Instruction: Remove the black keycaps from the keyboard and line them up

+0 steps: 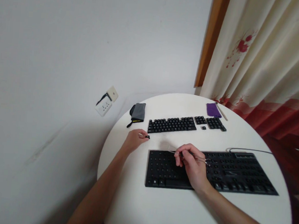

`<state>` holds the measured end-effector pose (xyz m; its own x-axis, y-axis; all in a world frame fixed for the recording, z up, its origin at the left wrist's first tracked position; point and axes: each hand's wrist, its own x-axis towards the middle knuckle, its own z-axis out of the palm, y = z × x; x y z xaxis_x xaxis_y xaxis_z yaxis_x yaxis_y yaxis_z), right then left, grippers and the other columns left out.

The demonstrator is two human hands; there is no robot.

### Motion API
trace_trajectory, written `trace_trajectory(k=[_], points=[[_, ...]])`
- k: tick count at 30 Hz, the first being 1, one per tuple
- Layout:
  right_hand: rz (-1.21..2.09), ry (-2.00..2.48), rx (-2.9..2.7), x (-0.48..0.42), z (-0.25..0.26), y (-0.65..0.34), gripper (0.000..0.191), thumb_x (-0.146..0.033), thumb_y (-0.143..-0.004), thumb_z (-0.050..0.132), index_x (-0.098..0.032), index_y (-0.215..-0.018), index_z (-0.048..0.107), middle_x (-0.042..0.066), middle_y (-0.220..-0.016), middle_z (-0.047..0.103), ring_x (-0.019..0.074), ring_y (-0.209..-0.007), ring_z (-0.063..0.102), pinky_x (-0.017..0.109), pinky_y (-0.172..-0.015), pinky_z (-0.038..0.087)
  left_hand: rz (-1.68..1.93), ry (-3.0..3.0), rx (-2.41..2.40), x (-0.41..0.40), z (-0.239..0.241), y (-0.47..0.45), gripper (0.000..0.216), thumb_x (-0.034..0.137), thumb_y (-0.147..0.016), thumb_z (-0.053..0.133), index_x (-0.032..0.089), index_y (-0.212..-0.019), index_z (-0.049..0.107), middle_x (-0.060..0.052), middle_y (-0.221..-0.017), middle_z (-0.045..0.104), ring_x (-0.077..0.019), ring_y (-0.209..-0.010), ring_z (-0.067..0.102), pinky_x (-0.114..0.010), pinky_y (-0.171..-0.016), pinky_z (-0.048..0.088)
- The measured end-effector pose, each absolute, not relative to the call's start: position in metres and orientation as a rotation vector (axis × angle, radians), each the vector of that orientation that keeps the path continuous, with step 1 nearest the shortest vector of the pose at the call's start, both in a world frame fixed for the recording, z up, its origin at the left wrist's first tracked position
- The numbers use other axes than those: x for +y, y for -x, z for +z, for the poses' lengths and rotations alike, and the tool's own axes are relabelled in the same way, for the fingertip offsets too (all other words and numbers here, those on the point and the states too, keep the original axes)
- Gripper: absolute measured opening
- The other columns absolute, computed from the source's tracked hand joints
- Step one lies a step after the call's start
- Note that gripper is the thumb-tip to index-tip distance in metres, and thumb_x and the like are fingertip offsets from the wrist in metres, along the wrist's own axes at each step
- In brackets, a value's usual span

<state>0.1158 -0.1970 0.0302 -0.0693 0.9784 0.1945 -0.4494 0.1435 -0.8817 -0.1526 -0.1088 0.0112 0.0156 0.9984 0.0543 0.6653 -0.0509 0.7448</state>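
Between the thumb and fingers of my left hand [134, 139] is a small black keycap [148, 137], just above the white tabletop and near the lower left corner of the laid-out keycaps [173, 124]. My right hand [193, 163] is closed around a thin wire keycap puller [202, 159], whose wire ends stick out on both sides of the fingers. This hand is over the middle of a black keyboard [180, 183]. Much of the keyboard's left part is stripped of caps, while a few caps and the space bar show along its front row. My right hand covers part of it.
A round white table [152, 209] bears everything. Behind the hands are a grey pouch [138, 112], a purple cloth [213, 110], a slim pale stick [222, 112] and one loose keycap [203, 128]. The keyboard's cable [250, 150] trails right. A wall socket [104, 106] is at left.
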Motion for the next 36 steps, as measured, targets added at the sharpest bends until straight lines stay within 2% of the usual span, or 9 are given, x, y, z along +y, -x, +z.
trace_trajectory(k=[5, 10, 14, 36], points=[[1.35, 0.708, -1.044, -0.198, 0.03, -0.116, 0.017, -0.027, -0.092, 0.056, -0.017, -0.082, 0.066, 0.002, -0.068, 0.064, 0.0114, -0.052, 0.051, 0.023, -0.048, 0.038, 0.856, -1.832, 1.722, -0.108, 0.003, 0.148, 0.016, 0.026, -0.065, 0.074, 0.018, -0.077, 0.067, -0.003, -0.074, 0.071, -0.0195, -0.072, 0.067, -0.029, -0.068, 0.051], [1.35, 0.72, -1.064, -0.198, 0.031, -0.116, 0.018, -0.028, -0.091, 0.056, -0.017, -0.081, 0.065, 0.002, -0.07, 0.066, 0.0111, -0.051, 0.051, 0.023, -0.047, 0.037, 0.832, -1.807, 1.832, -0.11, 0.002, 0.146, 0.029, 0.027, -0.063, 0.077, 0.02, -0.081, 0.056, 0.004, -0.066, 0.063, -0.0159, -0.063, 0.062, -0.026, -0.061, 0.045], [1.368, 0.72, -1.074, -0.198, 0.031, -0.115, 0.018, -0.028, -0.091, 0.056, -0.017, -0.08, 0.065, 0.002, -0.071, 0.066, 0.0109, -0.051, 0.052, 0.023, -0.046, 0.038, 0.825, -1.778, 1.904, -0.111, 0.002, 0.143, 0.032, 0.027, -0.061, 0.078, 0.021, -0.078, 0.052, 0.003, -0.072, 0.063, -0.0152, -0.066, 0.061, -0.026, -0.064, 0.043], [1.375, 0.802, -1.163, -0.2, 0.034, -0.112, 0.02, -0.031, -0.09, 0.057, -0.018, -0.078, 0.065, 0.001, -0.065, 0.064, 0.0107, -0.048, 0.051, 0.023, -0.045, 0.038, 0.945, -1.669, 1.93, -0.103, -0.008, 0.143, 0.032, 0.021, -0.062, 0.078, 0.021, -0.081, 0.052, 0.002, -0.075, 0.067, -0.0148, -0.066, 0.06, -0.026, -0.066, 0.044]])
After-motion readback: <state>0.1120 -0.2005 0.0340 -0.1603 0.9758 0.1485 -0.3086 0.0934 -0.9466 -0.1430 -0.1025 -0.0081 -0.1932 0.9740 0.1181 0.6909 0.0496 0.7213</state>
